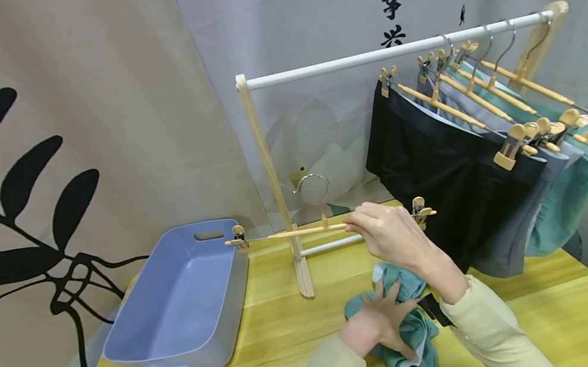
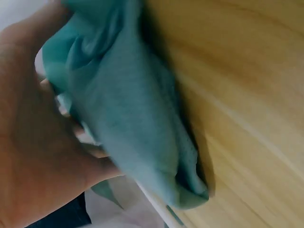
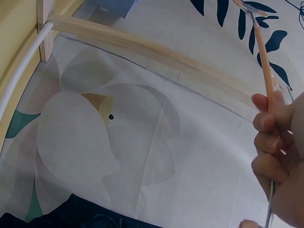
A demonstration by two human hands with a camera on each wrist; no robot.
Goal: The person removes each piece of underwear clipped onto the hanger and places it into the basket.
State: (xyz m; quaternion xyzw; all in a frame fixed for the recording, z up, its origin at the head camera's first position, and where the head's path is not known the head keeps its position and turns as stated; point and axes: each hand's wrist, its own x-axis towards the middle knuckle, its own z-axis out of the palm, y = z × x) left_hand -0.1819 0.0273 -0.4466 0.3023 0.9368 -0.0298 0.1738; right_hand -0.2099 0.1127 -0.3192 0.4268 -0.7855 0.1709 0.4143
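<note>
My right hand [image 1: 393, 236] grips the bar of a wooden clip hanger [image 1: 304, 231], held level above the table with its metal hook up. In the right wrist view the fingers of the right hand [image 3: 275, 142] curl round the hanger bar [image 3: 263, 57]. Below it, my left hand [image 1: 380, 319] lies with spread fingers on a crumpled teal cloth [image 1: 418, 338]. The left wrist view shows the left hand [image 2: 42, 137] against the teal cloth [image 2: 128, 104], part of its fingers hidden behind the fabric.
A rack with a white rail [image 1: 325, 69] stands behind the hands. Black shorts [image 1: 433, 175], grey garments and teal garments hang on clip hangers at its right. A blue basket [image 1: 231, 298] sits on the wooden table [image 1: 273, 341] at left.
</note>
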